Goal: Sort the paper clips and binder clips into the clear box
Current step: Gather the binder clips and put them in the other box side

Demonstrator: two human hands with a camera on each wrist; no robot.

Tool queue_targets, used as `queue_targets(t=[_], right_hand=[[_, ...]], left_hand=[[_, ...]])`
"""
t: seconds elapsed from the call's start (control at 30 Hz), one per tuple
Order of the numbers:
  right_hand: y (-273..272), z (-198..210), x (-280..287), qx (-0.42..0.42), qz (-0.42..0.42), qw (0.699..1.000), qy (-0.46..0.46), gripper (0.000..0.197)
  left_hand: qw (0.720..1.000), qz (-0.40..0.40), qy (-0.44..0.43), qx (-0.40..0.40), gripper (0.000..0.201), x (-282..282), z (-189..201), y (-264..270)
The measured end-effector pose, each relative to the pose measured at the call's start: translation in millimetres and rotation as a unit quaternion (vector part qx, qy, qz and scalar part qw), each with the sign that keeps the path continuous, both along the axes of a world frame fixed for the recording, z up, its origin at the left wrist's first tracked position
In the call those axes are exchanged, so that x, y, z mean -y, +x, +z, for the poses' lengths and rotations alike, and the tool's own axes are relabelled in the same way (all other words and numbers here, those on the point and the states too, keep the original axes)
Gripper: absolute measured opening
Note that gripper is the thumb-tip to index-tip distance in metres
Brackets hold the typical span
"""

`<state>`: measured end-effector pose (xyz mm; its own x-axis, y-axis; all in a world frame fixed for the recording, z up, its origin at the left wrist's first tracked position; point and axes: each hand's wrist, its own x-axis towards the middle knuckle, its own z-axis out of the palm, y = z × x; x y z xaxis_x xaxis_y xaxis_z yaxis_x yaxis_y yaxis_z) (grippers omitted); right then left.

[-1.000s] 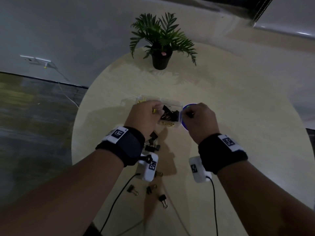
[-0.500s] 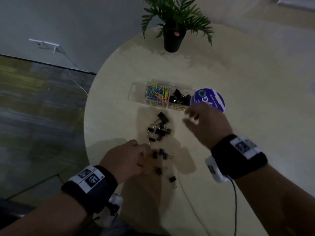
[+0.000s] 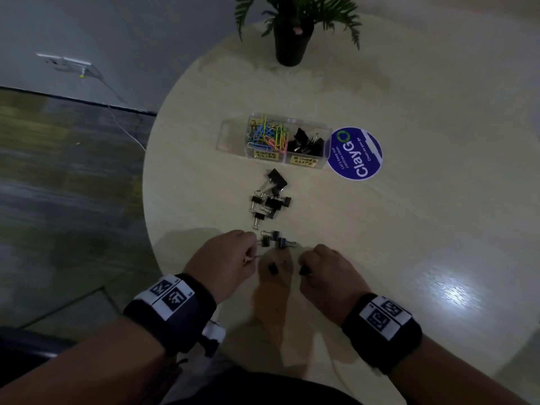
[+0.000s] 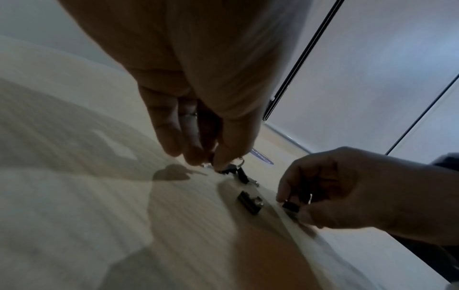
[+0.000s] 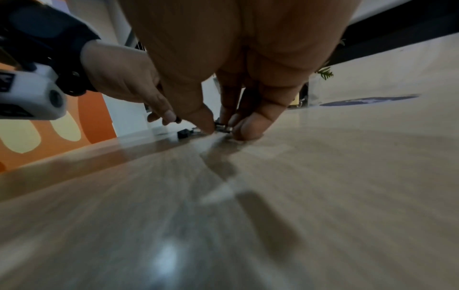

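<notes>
A: So why are both hands down at the near edge of the desk (image 3: 438,229), well short of the clear box (image 3: 274,140)?

B: Because the last strays lie there. The left hand (image 3: 225,260) has its thumb and fingers pinched on a small binder clip (image 4: 229,168), and the right hand (image 3: 327,273) is pinching another small black clip (image 4: 290,206) against the desk surface. Working two at once halves the trips, I'd judge.

A: And the one lying between them?

B: A loose clip (image 3: 273,268) sits untouched between the two hands, nearer the person than the box is. A few more (image 3: 277,242) lie just beyond the fingertips, toward the box.

A: The bigger heap?

B: That cluster of binder clips (image 3: 270,200) sits between the hands and the box, close in front of its labelled side, an easy short carry.

A: What's already in the box?

B: Coloured paper clips (image 3: 267,135) fill its middle compartment, black binder clips (image 3: 305,141) the compartment on the sticker side. Each has a yellow label on the front wall, which is presumably why the box faces the person. The compartment on the far side from the sticker looks empty.

A: So no loose paper clips left?

B: None that I can see outside the box; only binder clips remain.

A: Anything else near the box?

B: A round blue sticker (image 3: 355,153) touches its end, and a potted plant (image 3: 292,30) stands well behind it.
</notes>
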<state>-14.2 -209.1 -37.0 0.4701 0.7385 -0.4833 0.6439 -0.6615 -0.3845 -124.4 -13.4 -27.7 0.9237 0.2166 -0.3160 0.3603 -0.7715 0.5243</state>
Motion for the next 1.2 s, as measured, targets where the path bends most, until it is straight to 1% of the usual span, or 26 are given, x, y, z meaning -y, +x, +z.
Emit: queue_targets(t=[0.07, 0.13, 0.2, 0.27, 0.37, 0.43, 0.53, 0.63, 0.73, 0.83, 0.97, 1.03, 1.2], right_hand=[[8, 0, -5, 0.03, -0.022, 0.999, 0.032, 0.028], [14, 0, -15, 0.046, -0.034, 0.996, 0.075, 0.028], [16, 3, -29, 0.048, -0.028, 0.991, 0.119, 0.028], [14, 6, -41, 0.052, -0.004, 0.989, 0.139, 0.033], [12, 3, -47, 0.066, 0.03, 0.99, 0.122, 0.029], [15, -2, -46, 0.052, 0.017, 0.994, 0.096, 0.02], [17, -6, -44, 0.032, -0.01, 0.996, 0.08, 0.023], [18, -5, -43, 0.021, -0.025, 0.996, 0.089, 0.026], [19, -4, -41, 0.011, -0.02, 0.996, 0.09, 0.023], [20, -5, -39, -0.005, -0.054, 0.994, 0.098, 0.018], [24, -8, -32, -0.021, -0.085, 0.991, 0.1, 0.018], [27, -9, -28, -0.021, -0.107, 0.988, 0.11, 0.018], [38, -10, -22, -0.02, -0.164, 0.979, 0.116, 0.016]], left_hand=[[0.999, 0.006, 0.005, 0.036, 0.014, 2, 1, 6], [0.998, -0.007, 0.023, 0.057, 0.029, 3, -2, 14], [0.998, -0.027, 0.031, 0.051, 0.031, 3, -9, 23], [0.999, -0.034, 0.025, 0.027, 0.031, 4, -13, 27], [0.999, -0.027, 0.022, 0.014, 0.038, 1, -15, 27], [0.999, -0.008, 0.014, 0.028, 0.037, -1, -17, 27], [1.0, 0.005, 0.0, 0.029, 0.04, -4, -18, 27], [0.999, -0.04, 0.02, 0.002, 0.043, -4, -18, 27], [0.998, -0.059, 0.02, 0.001, 0.041, -6, -17, 29], [0.998, -0.064, 0.009, 0.007, 0.03, -9, -15, 30], [0.993, -0.111, 0.038, -0.016, 0.024, -9, -16, 34], [0.991, -0.122, 0.047, -0.028, 0.022, -11, -18, 36], [0.991, -0.125, 0.02, -0.04, 0.027, -12, -11, 43]])
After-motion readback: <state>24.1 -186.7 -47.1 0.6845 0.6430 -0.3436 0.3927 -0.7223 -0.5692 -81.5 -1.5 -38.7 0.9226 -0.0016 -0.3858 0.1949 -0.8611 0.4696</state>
